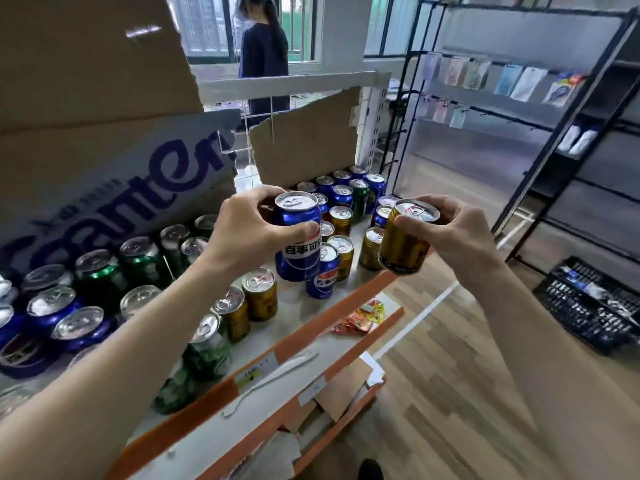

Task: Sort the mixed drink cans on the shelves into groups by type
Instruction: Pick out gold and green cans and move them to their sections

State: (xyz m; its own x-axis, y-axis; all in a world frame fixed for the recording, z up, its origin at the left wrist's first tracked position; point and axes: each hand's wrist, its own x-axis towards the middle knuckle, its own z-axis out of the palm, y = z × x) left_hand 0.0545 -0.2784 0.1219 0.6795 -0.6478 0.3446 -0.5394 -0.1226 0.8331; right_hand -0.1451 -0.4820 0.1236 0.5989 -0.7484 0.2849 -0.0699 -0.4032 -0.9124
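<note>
Above the shelf point(298, 308) of mixed cans, with your left hand point(249, 233) wrapped around a blue cola can point(298, 237) and your right hand point(453, 233) gripping a tilted gold can point(403, 242), lower each upright beside its own kind, blue cans point(52, 317) left, gold cans point(249, 303) in front, without knocking neighbours.

Blue can point(298, 237) & gold can point(404, 244): glossy metal, silvery shiny lids. Cardboard point(304, 147): matt brown, torn rough edge. Floor point(450, 358): smooth wood-look planks. Crate point(588, 306): black plastic mesh.
</note>
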